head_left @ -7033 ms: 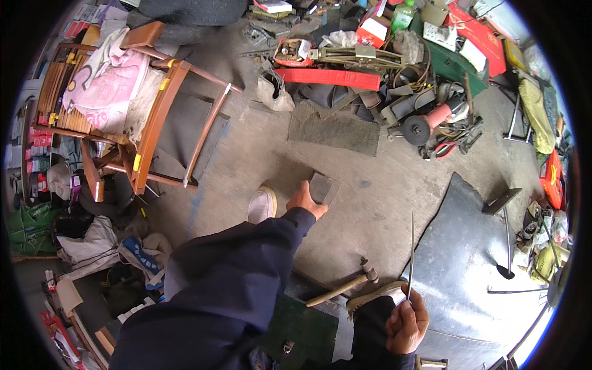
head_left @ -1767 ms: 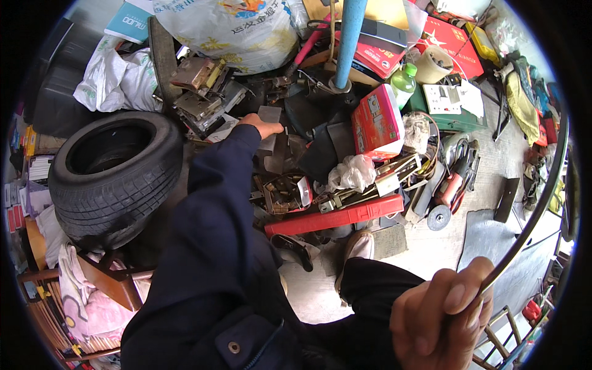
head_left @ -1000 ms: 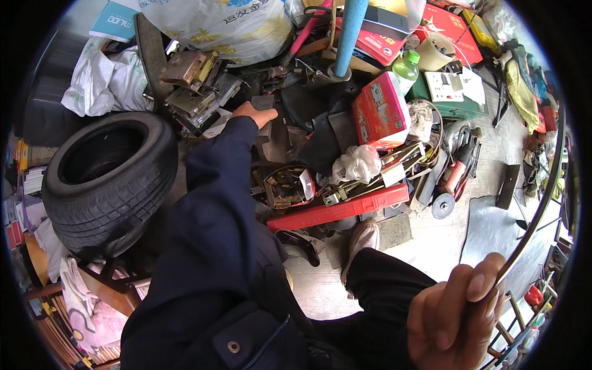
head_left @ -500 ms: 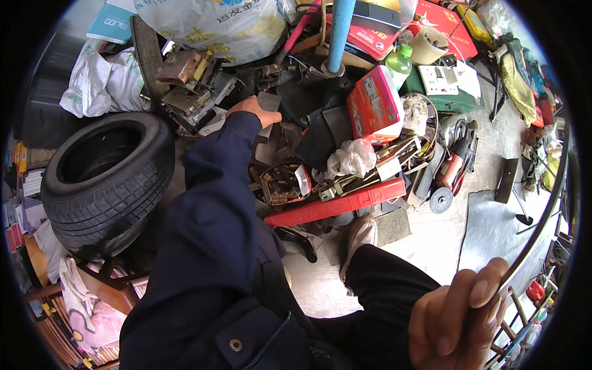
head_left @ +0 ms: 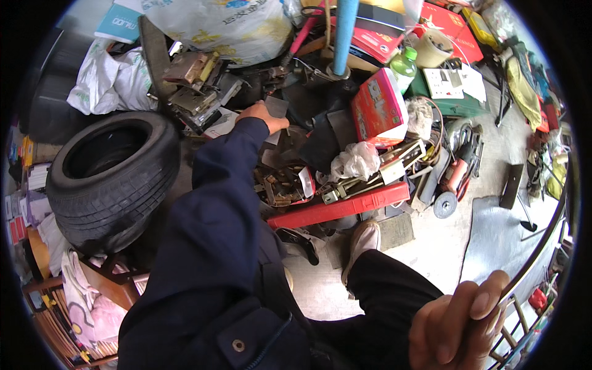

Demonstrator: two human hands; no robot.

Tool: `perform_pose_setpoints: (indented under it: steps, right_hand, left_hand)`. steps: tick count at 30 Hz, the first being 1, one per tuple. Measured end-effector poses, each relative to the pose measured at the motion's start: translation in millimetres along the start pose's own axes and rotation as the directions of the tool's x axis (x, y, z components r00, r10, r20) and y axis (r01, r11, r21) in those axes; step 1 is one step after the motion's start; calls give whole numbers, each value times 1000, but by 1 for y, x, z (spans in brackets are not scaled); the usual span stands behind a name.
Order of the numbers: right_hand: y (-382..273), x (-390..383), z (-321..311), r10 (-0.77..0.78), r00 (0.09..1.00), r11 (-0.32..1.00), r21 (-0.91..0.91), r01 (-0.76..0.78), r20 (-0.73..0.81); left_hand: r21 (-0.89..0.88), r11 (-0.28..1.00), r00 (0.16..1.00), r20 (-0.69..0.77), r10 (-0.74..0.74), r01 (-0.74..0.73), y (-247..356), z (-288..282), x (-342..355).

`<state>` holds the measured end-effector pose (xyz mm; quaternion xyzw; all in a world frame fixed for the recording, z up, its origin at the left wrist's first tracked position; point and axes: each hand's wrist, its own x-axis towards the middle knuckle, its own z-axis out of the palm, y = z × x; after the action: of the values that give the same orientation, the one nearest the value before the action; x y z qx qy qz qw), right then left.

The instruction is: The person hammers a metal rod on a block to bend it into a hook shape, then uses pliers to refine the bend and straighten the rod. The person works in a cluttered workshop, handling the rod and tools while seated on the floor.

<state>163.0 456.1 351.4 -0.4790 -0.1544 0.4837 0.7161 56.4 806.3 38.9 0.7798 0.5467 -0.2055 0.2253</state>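
My left hand [head_left: 262, 116] reaches forward over the cluttered pile, its fingers closed on a small, flat, square grey piece [head_left: 276, 107]. Just left of it lies a heap of metal lock parts [head_left: 198, 89]. Below it stands a round container of small brass-coloured parts [head_left: 280, 188]. At the lower right, my right hand [head_left: 453, 320] is wrapped round one end of a long, thin, dark strip [head_left: 535, 262]. That strip runs up along the right rim and looks curved; whether it is really bent I cannot tell.
A tyre [head_left: 111, 179] lies at the left. A blue pole [head_left: 344, 37] rises at the back. A long red box [head_left: 339, 205] lies before my feet, with a red carton [head_left: 377, 108] and an angle grinder [head_left: 455, 176] beyond. A grey sheet [head_left: 493, 240] covers floor at right.
The whole view has shifted slightly. Both hands keep their holds, the left on the square grey piece and the right on the long strip.
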Motion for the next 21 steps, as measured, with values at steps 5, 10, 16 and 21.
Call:
perform_pose_setpoints:
  steps: [5, 10, 16, 21]
  right_hand:
    - [1, 4, 3, -15, 999, 999, 38, 13, 50]
    - [5, 7, 9, -23, 997, 999, 27, 21, 74]
    - [9, 7, 9, -9, 998, 1000, -17, 10, 60]
    - [7, 5, 2, 28, 999, 998, -53, -27, 30]
  left_hand:
    - [-47, 999, 1000, 10, -10, 10, -13, 6, 1]
    - [-149, 989, 999, -33, 8, -13, -35, 16, 9]
    - [-255, 965, 997, -58, 41, -55, -49, 26, 31]
    - [-279, 957, 993, -115, 41, -72, -51, 25, 44]
